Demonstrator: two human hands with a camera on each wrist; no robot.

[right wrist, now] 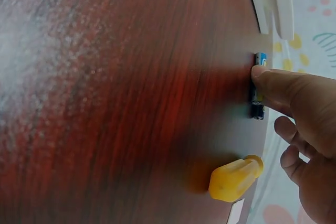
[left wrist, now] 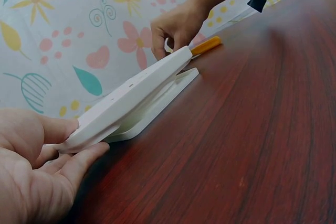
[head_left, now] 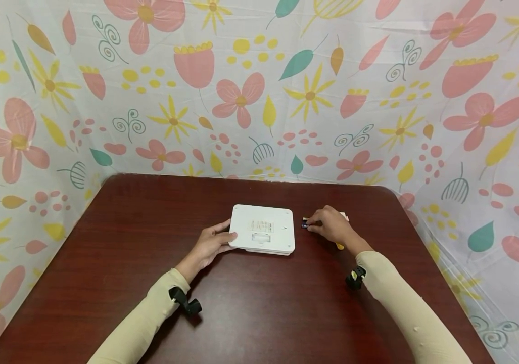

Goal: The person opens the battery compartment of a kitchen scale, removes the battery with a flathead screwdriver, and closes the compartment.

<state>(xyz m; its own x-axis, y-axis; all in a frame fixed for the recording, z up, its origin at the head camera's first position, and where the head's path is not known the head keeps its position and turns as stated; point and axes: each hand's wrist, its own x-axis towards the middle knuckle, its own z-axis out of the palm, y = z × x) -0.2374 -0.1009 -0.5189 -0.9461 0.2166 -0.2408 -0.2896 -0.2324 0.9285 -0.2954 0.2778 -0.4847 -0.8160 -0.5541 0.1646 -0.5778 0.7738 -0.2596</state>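
Note:
A flat white device, apparently a kitchen scale (head_left: 282,217), lies underside up with a label and an open battery compartment (head_left: 261,237) showing. My left hand (head_left: 211,245) grips its left edge, thumb above and fingers beneath. In the left wrist view, the scale (left wrist: 131,95) is tilted above a second white flat part (left wrist: 157,106) close to the tabletop. To its right, my right hand (head_left: 334,225) pinches a dark blue battery (right wrist: 257,110) at the table surface; the fingers partly cover it. Whether a second battery lies there, I cannot tell.
A screwdriver-like yellow handle (right wrist: 233,179) lies near my right hand. Partly behind that hand is a small white piece (head_left: 344,216). The dark red-brown wooden table (head_left: 259,303) meets a flowered cloth (head_left: 241,60) at the back and sides.

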